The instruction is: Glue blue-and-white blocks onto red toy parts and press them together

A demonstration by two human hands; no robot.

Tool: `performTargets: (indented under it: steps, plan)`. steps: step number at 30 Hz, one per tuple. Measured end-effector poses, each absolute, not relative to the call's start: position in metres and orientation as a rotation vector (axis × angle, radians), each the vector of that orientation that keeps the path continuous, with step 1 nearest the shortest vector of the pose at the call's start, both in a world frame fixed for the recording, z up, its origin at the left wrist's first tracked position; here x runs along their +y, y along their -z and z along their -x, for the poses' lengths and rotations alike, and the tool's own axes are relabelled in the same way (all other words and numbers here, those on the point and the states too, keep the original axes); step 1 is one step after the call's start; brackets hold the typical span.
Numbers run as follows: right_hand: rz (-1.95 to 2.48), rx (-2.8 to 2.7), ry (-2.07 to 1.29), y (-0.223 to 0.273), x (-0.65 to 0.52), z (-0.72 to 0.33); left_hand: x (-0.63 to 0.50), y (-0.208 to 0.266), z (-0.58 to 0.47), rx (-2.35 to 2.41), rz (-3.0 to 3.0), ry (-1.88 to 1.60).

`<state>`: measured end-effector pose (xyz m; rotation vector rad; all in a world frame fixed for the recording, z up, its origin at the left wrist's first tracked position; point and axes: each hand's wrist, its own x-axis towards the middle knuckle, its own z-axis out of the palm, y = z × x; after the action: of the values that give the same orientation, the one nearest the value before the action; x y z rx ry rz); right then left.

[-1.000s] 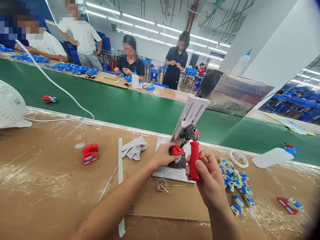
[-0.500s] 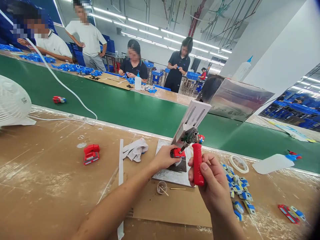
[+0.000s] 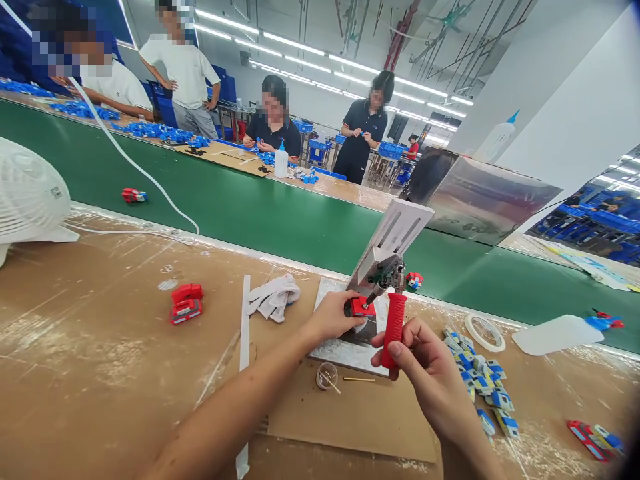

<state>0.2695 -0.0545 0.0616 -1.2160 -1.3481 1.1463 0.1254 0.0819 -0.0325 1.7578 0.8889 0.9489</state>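
Head view: left hand (image 3: 333, 317) pinches a small red part (image 3: 361, 307) under the press tip (image 3: 373, 291) on the bench (image 3: 90, 347), right hand (image 3: 425, 363) is closed round the red lever grip (image 3: 394, 330), w/ blue-white pieces (image 3: 483, 380) just beside it.

Press (image 3: 387, 267) mid-bench; gloves (image 3: 274, 298) left, parts pile (image 3: 480, 377) right, conveyor (image 3: 280, 213) behind

Left hand (image 3: 334, 319) reaches forward, fingers seemingly pinched; right hand (image 3: 420, 357) holds a closed grip.
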Motion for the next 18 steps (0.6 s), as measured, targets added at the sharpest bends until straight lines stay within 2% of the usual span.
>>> performTargets:
  steps: [14, 18]
  plan:
    - [1.44, -1.501, -0.752, 0.002, -0.025, -0.273, 0.075, 0.03, -0.124, 0.887, -1.841, -0.916]
    - [1.344, -1.471, -0.406, 0.011, -0.035, -0.303, 0.067, 0.018, -0.065, 0.997, -1.969, -1.009]
